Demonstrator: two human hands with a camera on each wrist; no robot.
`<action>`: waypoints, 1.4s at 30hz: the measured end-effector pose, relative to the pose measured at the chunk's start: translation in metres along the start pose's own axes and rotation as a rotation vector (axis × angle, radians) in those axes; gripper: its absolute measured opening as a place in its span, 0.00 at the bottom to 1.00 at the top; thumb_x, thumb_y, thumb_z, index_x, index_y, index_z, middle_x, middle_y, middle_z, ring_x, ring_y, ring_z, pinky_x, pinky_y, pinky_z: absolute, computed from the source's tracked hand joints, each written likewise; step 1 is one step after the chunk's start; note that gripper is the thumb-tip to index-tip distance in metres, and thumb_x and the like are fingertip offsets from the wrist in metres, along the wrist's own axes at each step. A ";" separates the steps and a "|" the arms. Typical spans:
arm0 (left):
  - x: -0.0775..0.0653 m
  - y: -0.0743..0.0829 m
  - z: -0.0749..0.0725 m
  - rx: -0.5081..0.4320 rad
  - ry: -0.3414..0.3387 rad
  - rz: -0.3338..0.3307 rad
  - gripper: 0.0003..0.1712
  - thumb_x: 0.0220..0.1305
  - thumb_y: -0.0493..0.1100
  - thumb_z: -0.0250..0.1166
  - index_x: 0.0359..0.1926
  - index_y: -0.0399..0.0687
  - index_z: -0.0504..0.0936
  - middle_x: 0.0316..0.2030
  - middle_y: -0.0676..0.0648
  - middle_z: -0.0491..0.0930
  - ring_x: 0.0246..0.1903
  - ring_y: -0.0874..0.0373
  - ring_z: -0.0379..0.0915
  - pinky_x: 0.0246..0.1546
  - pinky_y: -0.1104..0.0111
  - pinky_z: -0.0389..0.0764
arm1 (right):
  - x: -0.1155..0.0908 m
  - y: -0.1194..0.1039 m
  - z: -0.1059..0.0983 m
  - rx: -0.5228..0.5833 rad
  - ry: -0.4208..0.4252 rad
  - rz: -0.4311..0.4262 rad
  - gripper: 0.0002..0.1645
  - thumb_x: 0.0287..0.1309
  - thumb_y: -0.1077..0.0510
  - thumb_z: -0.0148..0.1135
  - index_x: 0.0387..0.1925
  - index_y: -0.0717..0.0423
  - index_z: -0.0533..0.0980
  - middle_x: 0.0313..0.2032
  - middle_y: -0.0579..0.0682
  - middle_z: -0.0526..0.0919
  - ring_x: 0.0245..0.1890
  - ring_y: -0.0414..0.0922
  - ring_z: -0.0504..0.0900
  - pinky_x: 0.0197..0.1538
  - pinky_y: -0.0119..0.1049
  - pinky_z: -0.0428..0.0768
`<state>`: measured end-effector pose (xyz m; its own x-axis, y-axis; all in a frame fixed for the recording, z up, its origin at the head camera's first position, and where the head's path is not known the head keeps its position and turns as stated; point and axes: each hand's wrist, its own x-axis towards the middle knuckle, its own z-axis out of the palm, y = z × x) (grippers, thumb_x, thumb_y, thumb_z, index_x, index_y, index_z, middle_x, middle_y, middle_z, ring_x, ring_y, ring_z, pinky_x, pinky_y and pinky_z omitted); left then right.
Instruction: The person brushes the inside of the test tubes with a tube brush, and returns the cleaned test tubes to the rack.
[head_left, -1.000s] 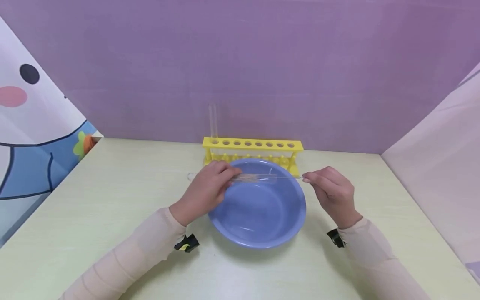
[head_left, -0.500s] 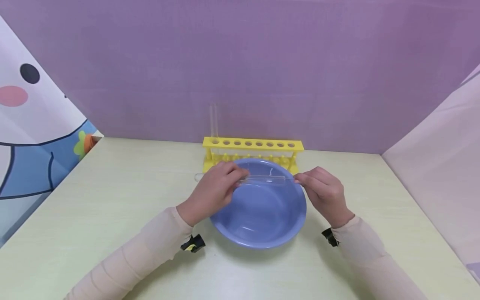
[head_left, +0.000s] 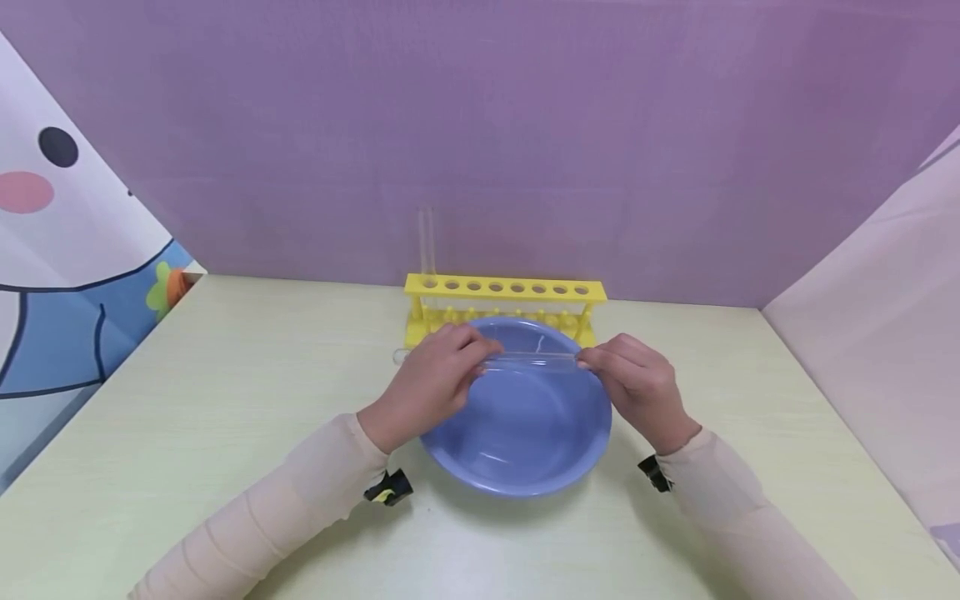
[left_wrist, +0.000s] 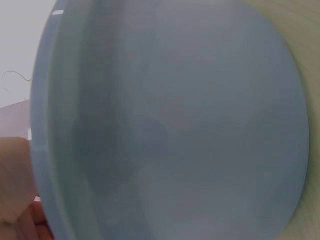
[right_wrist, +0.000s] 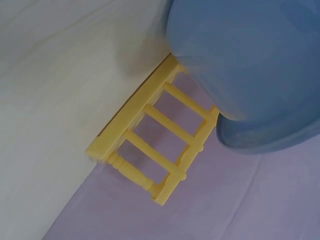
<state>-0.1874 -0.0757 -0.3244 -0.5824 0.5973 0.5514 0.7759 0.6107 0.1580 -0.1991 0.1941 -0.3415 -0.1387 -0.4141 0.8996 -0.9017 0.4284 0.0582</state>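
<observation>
My left hand (head_left: 427, 379) grips a clear glass test tube (head_left: 532, 360) lying level over the far part of a blue basin (head_left: 517, 479). Its rounded end pokes out left of that hand, and its mouth points right. At the mouth, my right hand (head_left: 637, 383) pinches the thin wire handle of a test tube brush, which runs into the tube; the bristles are hidden behind the left hand. In the left wrist view, part of the left hand (left_wrist: 17, 182) shows past the basin rim (left_wrist: 42, 110). The right wrist view shows neither the right hand nor the tube.
Behind the basin stands a yellow test tube rack (head_left: 506, 287). Another clear test tube (head_left: 427, 246) stands upright in its leftmost hole. A purple backdrop (head_left: 480, 142) rises at the back of the pale table (head_left: 247, 400), with a printed cloth at left.
My right hand has moved left to the tube's mouth, pushing the brush deeper; its bristles have passed out of sight behind my left hand. The left hand and tube have shifted slightly right.
</observation>
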 end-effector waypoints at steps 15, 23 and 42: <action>0.001 0.000 0.000 0.019 0.010 -0.004 0.16 0.56 0.29 0.64 0.47 0.45 0.80 0.38 0.49 0.78 0.40 0.54 0.72 0.43 0.65 0.75 | 0.005 0.001 0.000 -0.018 -0.082 0.031 0.15 0.64 0.53 0.55 0.29 0.58 0.81 0.24 0.46 0.82 0.23 0.40 0.79 0.28 0.31 0.78; 0.001 0.000 0.001 0.014 0.012 -0.008 0.16 0.56 0.29 0.64 0.46 0.46 0.81 0.38 0.49 0.78 0.39 0.54 0.72 0.43 0.65 0.75 | 0.005 0.001 0.001 -0.006 -0.108 0.054 0.16 0.65 0.53 0.54 0.29 0.59 0.81 0.24 0.48 0.82 0.23 0.42 0.79 0.27 0.32 0.78; -0.002 -0.003 -0.005 0.045 0.030 0.027 0.17 0.56 0.31 0.66 0.47 0.46 0.80 0.37 0.50 0.77 0.39 0.55 0.73 0.41 0.67 0.77 | 0.011 0.000 -0.004 0.243 -0.207 0.350 0.05 0.50 0.70 0.66 0.26 0.59 0.81 0.21 0.45 0.79 0.22 0.38 0.75 0.29 0.22 0.73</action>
<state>-0.1871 -0.0817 -0.3221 -0.5532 0.5985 0.5794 0.7791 0.6179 0.1058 -0.1984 0.1929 -0.3300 -0.5081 -0.4405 0.7402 -0.8523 0.3809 -0.3583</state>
